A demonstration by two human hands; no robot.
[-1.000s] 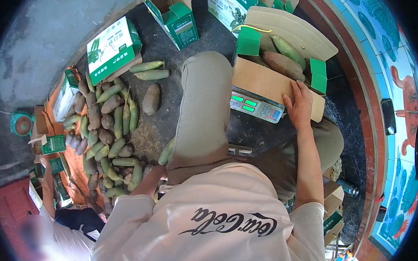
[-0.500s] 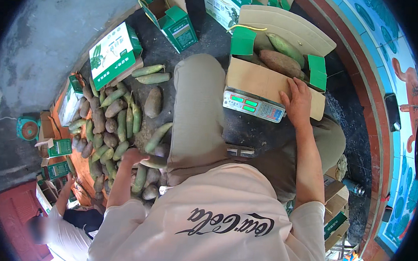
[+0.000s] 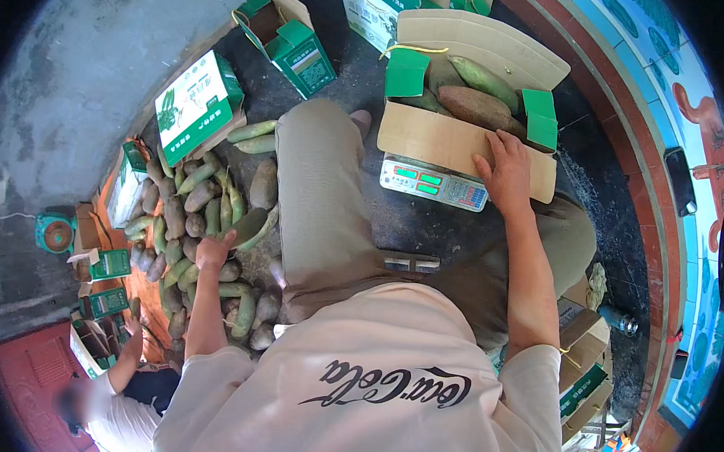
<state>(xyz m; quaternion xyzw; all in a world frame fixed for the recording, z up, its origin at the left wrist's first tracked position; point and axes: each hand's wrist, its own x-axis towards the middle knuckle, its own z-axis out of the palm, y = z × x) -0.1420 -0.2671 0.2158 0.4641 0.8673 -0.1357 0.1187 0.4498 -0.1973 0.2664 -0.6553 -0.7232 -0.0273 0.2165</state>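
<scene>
Your left hand grips a radish by one end at nine o'clock; it could slip. Your right hand, spread on the box flap at two o'clock, could skew the scale by pressing.

Brown carton, green flaps

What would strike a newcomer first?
A heap of elongated green and brown vegetables lies at left; the left hand holds a dark green vegetable. At upper right, the right hand rests on the tan flap of an open green cardboard box holding similar vegetables, atop a white scale with green displays.
</scene>
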